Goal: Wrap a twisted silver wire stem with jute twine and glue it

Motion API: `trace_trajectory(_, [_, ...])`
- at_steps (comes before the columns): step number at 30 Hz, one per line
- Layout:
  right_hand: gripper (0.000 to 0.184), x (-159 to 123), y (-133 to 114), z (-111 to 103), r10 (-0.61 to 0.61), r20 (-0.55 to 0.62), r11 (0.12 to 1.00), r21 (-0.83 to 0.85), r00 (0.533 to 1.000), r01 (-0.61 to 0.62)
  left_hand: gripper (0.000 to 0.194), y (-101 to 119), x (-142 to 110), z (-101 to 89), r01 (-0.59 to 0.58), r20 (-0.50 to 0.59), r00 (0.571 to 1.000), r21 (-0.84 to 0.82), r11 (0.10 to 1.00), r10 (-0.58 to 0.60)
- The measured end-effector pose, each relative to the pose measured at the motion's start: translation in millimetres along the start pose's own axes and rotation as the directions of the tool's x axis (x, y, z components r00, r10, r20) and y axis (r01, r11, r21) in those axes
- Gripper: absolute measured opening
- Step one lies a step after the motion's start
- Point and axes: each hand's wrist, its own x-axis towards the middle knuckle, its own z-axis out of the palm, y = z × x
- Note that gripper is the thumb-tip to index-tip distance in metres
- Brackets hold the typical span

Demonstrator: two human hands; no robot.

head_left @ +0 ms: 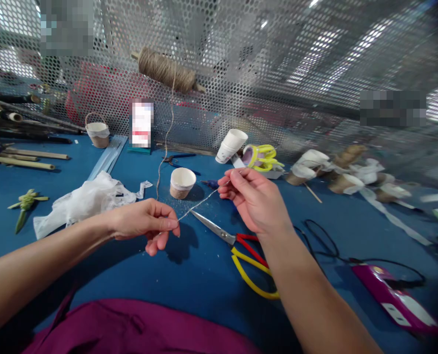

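A thin length of twine (pixel 202 201) is stretched between my two hands above the blue table. My left hand (pixel 154 225) pinches its lower end between thumb and fingers. Higher and to the right, my right hand (pixel 250 194) pinches the other end. Just beyond the twine stands a small paper cup (pixel 182 183) with a brown wrapped lower part and a white band. Scissors (pixel 226 238) with red and yellow handles lie open under my right hand and forearm, which hide part of them.
A twine spool (pixel 163 71) hangs on the perforated metal screen, its strand trailing to the table. White lace (pixel 89 199) lies left, near a handled cup basket (pixel 98 134). Stacked paper cups (pixel 231 146) and yellow tape rolls (pixel 261 156) stand behind. A purple device (pixel 394 295) with a cable lies right.
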Motion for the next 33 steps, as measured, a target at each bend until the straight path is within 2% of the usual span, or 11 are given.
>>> trace_trajectory(3, [0.013, 4, -1, -6, -0.015, -0.041, 0.999, 0.043, 0.999, 0.017, 0.023, 2, -1, -3.8, -0.043, 0.04, 0.998, -0.032, 0.999, 0.044])
trace_trajectory(8, [0.015, 10, 5, -10, 0.078, -0.067, 0.991, 0.113, 0.995, -0.07, 0.021, 8, -5, 1.2, -0.364, -0.03, 0.93, -0.197, 0.91, 0.365])
trace_trajectory(12, [0.014, 12, 10, -9, 0.175, -0.047, 0.966, 0.202, 0.983, -0.162, 0.015, 12, -12, 7.0, -0.48, -0.111, 0.874, -0.032, 0.877, 0.474])
trace_trajectory(15, [0.012, 18, 11, -15, 0.183, -0.1, 0.947, 0.284, 0.978, -0.148, 0.013, 13, -18, 6.7, -0.546, -0.248, 0.787, 0.146, 0.825, 0.565])
trace_trajectory(18, [0.011, 26, 13, -24, 0.136, -0.162, 0.949, 0.304, 0.977, -0.082, 0.013, 14, -19, 4.9, -0.612, -0.359, 0.662, 0.248, 0.751, 0.658])
trace_trajectory(20, [0.012, 29, 13, -28, 0.108, -0.183, 0.954, 0.296, 0.977, -0.05, 0.01, 16, -19, 4.1, -0.662, -0.404, 0.577, 0.277, 0.696, 0.71])
trace_trajectory(22, [0.013, 27, 10, -27, 0.083, -0.192, 0.956, 0.292, 0.978, -0.024, 0.008, 19, -18, 3.7, -0.703, -0.453, 0.523, 0.249, 0.666, 0.722])
trace_trajectory(24, [0.015, 19, 5, -22, 0.042, -0.165, 0.966, 0.257, 0.985, 0.002, 0.007, 22, -18, 3.8, -0.709, -0.508, 0.529, 0.176, 0.683, 0.68])
trace_trajectory(27, [0.017, 2, -5, -9, -0.043, -0.001, 0.997, 0.072, 0.999, 0.043, 0.013, 24, -18, 6.4, -0.645, -0.531, 0.604, 0.111, 0.756, 0.594])
trace_trajectory(30, [0.015, -16, -8, 7, -0.002, 0.19, 0.996, -0.085, 0.982, 0.018, 0.015, 22, -13, 14.0, -0.522, -0.438, 0.756, 0.045, 0.852, 0.486])
trace_trajectory(33, [0.011, -29, -4, 22, 0.088, 0.313, 0.988, -0.147, 0.946, -0.044, 0.016, 15, -6, 23.7, -0.413, -0.339, 0.854, 0.018, 0.911, 0.394])
